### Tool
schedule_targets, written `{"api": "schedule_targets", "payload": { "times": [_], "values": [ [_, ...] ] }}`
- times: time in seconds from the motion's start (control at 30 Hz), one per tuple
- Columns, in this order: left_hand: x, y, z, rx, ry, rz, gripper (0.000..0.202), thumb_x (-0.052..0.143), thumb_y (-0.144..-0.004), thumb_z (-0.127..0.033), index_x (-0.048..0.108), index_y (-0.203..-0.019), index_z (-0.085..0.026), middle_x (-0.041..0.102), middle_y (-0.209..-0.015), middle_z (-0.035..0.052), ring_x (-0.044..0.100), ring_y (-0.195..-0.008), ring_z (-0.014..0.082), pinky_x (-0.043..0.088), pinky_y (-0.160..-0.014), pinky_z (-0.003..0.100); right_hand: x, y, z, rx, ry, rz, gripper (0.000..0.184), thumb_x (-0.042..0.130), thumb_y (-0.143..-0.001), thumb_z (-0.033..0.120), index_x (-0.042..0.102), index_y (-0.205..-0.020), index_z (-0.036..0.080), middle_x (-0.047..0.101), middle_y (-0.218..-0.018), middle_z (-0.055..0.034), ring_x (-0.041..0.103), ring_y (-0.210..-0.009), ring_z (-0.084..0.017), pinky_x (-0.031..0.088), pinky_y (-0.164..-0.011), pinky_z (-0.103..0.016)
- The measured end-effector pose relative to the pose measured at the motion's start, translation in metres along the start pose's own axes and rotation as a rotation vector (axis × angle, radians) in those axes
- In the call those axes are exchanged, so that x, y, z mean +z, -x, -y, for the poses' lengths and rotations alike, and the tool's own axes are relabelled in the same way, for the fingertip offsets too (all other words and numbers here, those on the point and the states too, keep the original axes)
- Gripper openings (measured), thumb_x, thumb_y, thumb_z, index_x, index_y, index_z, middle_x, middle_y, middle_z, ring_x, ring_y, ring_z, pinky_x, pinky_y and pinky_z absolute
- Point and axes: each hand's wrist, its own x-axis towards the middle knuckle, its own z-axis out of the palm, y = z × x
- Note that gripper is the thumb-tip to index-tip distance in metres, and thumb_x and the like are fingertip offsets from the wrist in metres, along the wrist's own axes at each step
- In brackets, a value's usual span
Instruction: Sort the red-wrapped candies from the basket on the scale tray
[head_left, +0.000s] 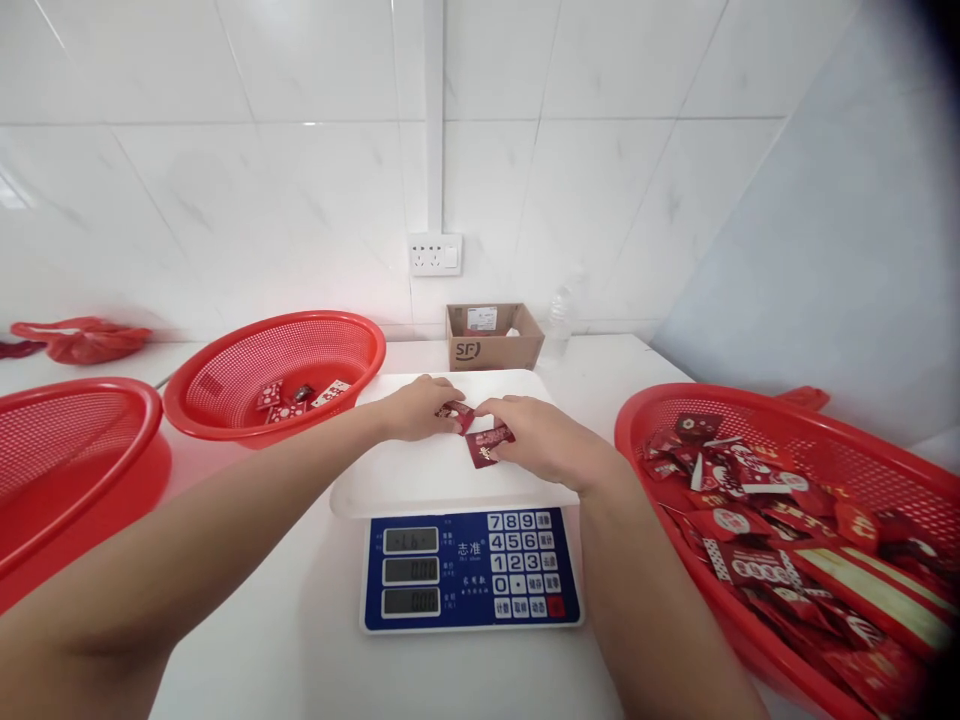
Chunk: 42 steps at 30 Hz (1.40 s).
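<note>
Over the white pan (420, 480) of a digital weighing scale (472, 570), both of my hands are close together. My left hand (420, 408) is closed on a small dark red packet (463, 418) by its edge. Pinched in my right hand (541, 437) is another dark red packet (480, 452), with light print on it. The two packets nearly meet, and I cannot tell whether they touch. The scale's blue front panel has three displays and a number keypad, facing me.
At right, a red basket (637, 400) holds several red snack packets (765, 520). Another red basket (360, 335) at back left has a few small packets (270, 395); a third basket (142, 400) stands nearer left. Behind the scale are a cardboard box (499, 352) and a clear bottle (559, 320).
</note>
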Motion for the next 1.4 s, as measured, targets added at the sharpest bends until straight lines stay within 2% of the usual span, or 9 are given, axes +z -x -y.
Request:
{"api": "schedule_targets", "payload": {
  "times": [0.23,0.43,0.57,0.67,0.77,0.93,1.07,1.23,1.4],
  "values": [
    [-0.003,0.014,-0.001,-0.222,0.073,-0.111,0.022,0.070,-0.070,-0.037,0.061,-0.081,-0.020,0.063,-0.085,0.0045,0.053,-0.097,0.0279,0.041,-0.073,0.032,-0.001,0.001,-0.001,0.043,-0.029,-0.008,0.029,0.056,-0.078,0.014,0.064,-0.105,0.019,0.062,-0.099,-0.0082,0.059,-0.085,-0.022,0.039,-0.067,-0.028],
    [-0.026,0.041,0.023,-0.423,0.140,-0.273,0.020,0.067,-0.076,-0.035,0.054,-0.073,-0.020,0.058,-0.069,-0.0038,0.056,-0.067,0.0165,0.040,-0.057,0.026,-0.003,0.003,0.004,0.042,-0.107,-0.006,0.019,0.053,-0.078,0.011,0.063,-0.090,0.021,0.067,-0.087,-0.0036,0.061,-0.077,-0.018,0.041,-0.063,-0.025],
    [-0.057,0.065,0.061,-0.598,0.128,-0.417,0.019,0.061,-0.086,-0.034,0.061,-0.089,-0.016,0.063,-0.085,0.0009,0.061,-0.076,0.0171,0.049,-0.066,0.031,-0.002,0.002,0.006,0.040,-0.113,-0.035,0.018,0.051,-0.079,0.012,0.062,-0.091,0.020,0.067,-0.089,-0.0057,0.061,-0.079,-0.021,0.042,-0.065,-0.029],
    [-0.066,0.076,0.069,-0.624,0.194,-0.458,0.025,0.059,-0.089,-0.034,0.061,-0.106,-0.015,0.063,-0.108,0.0074,0.062,-0.094,0.0209,0.051,-0.081,0.041,-0.001,0.001,0.009,0.008,-0.139,-0.077,0.016,0.048,-0.084,0.016,0.062,-0.091,0.021,0.067,-0.091,-0.0054,0.061,-0.082,-0.021,0.043,-0.070,-0.031],
    [-0.055,0.078,0.043,-0.505,0.358,-0.452,0.028,0.059,-0.086,-0.039,0.064,-0.106,-0.019,0.063,-0.117,0.0114,0.058,-0.107,0.0280,0.047,-0.089,0.042,0.000,0.001,0.016,-0.058,-0.230,-0.140,0.020,0.047,-0.086,0.019,0.063,-0.098,0.022,0.068,-0.098,-0.0056,0.061,-0.088,-0.022,0.044,-0.076,-0.033],
    [-0.016,0.070,-0.032,-0.193,0.759,-0.254,0.031,0.057,-0.083,-0.046,0.069,-0.094,-0.019,0.073,-0.095,0.0065,0.067,-0.091,0.0220,0.052,-0.078,0.032,0.007,0.002,0.036,-0.185,-0.513,-0.134,0.041,0.057,-0.081,0.019,0.057,-0.121,0.027,0.066,-0.113,-0.0014,0.062,-0.096,-0.018,0.047,-0.085,-0.031],
    [-0.002,0.074,-0.052,-0.152,0.936,-0.311,0.037,0.056,-0.082,-0.051,0.065,-0.089,-0.016,0.073,-0.088,0.0091,0.068,-0.082,0.0199,0.054,-0.073,0.032,0.014,0.005,0.051,-0.194,-0.551,-0.139,0.042,0.060,-0.079,0.017,0.058,-0.119,0.030,0.069,-0.098,0.0028,0.064,-0.087,-0.016,0.050,-0.079,-0.029],
    [-0.007,0.095,-0.031,-0.247,0.897,-0.450,0.038,0.059,-0.080,-0.055,0.062,-0.079,-0.017,0.070,-0.076,0.0062,0.065,-0.072,0.0179,0.053,-0.068,0.032,0.022,0.005,0.061,-0.189,-0.457,-0.227,0.043,0.056,-0.086,0.027,0.052,-0.129,0.026,0.069,-0.103,-0.0023,0.066,-0.084,-0.018,0.052,-0.082,-0.034],
    [-0.029,0.116,0.027,-0.529,0.614,-0.637,0.029,0.047,-0.093,-0.042,0.060,-0.095,-0.017,0.067,-0.090,0.0048,0.063,-0.084,0.0180,0.052,-0.077,0.033,0.018,0.015,0.059,-0.153,-0.264,-0.362,0.042,0.049,-0.091,0.039,0.051,-0.130,0.026,0.067,-0.112,-0.0054,0.063,-0.076,-0.017,0.055,-0.074,-0.034]
  ]
}}
